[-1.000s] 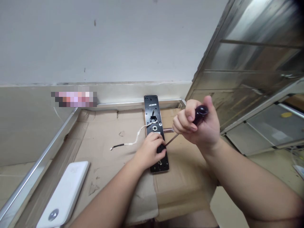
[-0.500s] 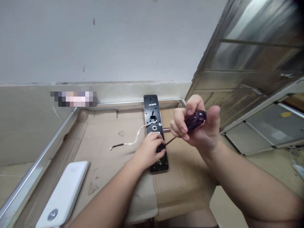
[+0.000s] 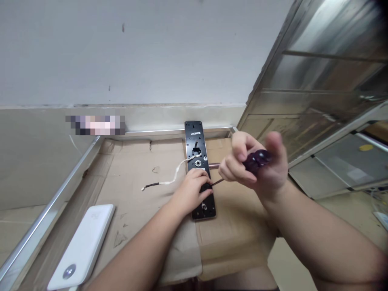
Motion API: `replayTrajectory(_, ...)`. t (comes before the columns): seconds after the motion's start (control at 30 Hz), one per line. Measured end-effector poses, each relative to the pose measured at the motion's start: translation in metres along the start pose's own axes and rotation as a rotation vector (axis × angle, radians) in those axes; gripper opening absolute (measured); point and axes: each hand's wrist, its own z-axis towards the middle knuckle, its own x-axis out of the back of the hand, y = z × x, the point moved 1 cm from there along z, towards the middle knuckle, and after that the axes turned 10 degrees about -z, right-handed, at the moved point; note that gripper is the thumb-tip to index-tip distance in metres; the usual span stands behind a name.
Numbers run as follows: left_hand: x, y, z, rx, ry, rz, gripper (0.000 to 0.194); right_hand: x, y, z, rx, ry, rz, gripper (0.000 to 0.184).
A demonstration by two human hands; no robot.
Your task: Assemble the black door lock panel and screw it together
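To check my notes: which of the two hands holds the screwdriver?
The right hand grips the screwdriver by its dark handle; the left hand rests on the black lock plate.

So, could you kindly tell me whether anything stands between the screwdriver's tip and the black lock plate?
Yes, the left hand does: its fingers lie over the black lock plate where the shaft of the screwdriver, held in the right hand, runs in, hiding the tip. Nothing else visible stands there.

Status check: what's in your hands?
Right hand: screwdriver, shaft angled down toward the plate. Left hand: on black lock plate. White cable beside it.
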Motion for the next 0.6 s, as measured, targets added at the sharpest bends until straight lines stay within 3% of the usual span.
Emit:
replayTrajectory(0.17,-0.0001,0.0003,0.0002,-0.004,0.001,0.0,0.016,-0.0012,0.0096,0.0001,0.137,0.136,-0.061,0.041)
replayTrajectory(0.37,0.0003,-0.001,-0.0005,-0.013,-0.001,0.005,0.017,-0.0001,0.0034,0.0018,0.002,-0.084,-0.043,0.068)
replayTrajectory(0.47,0.0006,-0.0004,-0.0005,-0.004,-0.002,0.0,0.017,-0.0021,0.0013,-0.0001,0.027,-0.047,0.005,0.064)
replayTrajectory(0.6,0.001,0.0008,-0.0005,-0.006,0.002,-0.004,0.015,-0.0013,0.0077,-0.0014,0.164,0.011,-0.046,0.049)
